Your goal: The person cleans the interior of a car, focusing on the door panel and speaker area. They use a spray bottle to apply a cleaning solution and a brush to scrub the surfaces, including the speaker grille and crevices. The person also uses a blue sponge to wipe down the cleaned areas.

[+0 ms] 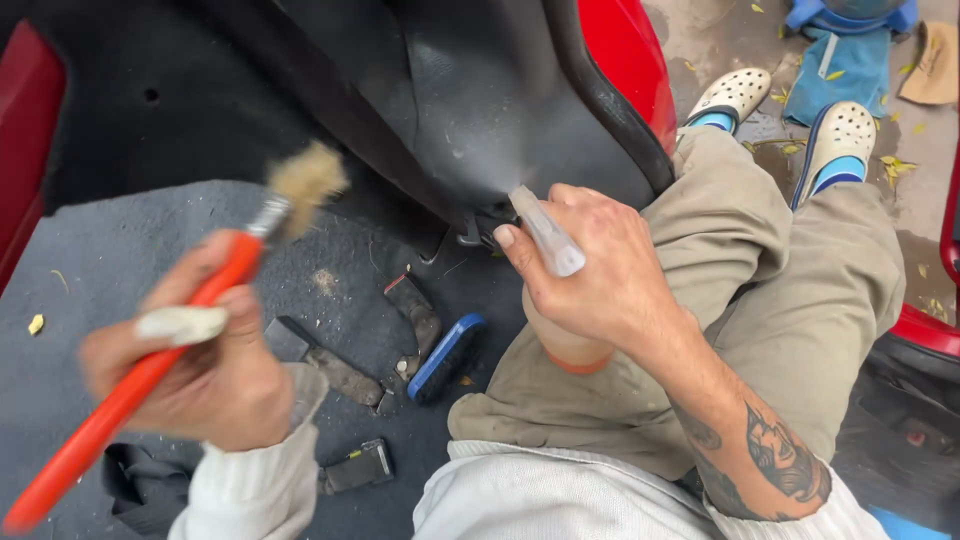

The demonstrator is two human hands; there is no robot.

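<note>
My right hand [600, 275] grips a spray bottle [548, 235] with a clear nozzle and a pale orange body. A fine mist leaves the nozzle toward the dark plastic car trim panel [480, 90] just above it. My left hand [205, 360] holds a detailing brush [190, 310] with a long red-orange handle and tan bristles raised over the grey car floor carpet [130, 250]. One finger of that hand is wrapped in a white bandage. The brush is blurred and touches nothing.
A blue-edged scrub brush [445, 357] lies on the carpet beside black seat-belt buckles [345, 375]. Red car body [625, 50] frames the door opening. My knees in khaki trousers [780, 270] and white clogs [790, 110] rest on wet pavement; a blue cloth [845, 65] lies beyond.
</note>
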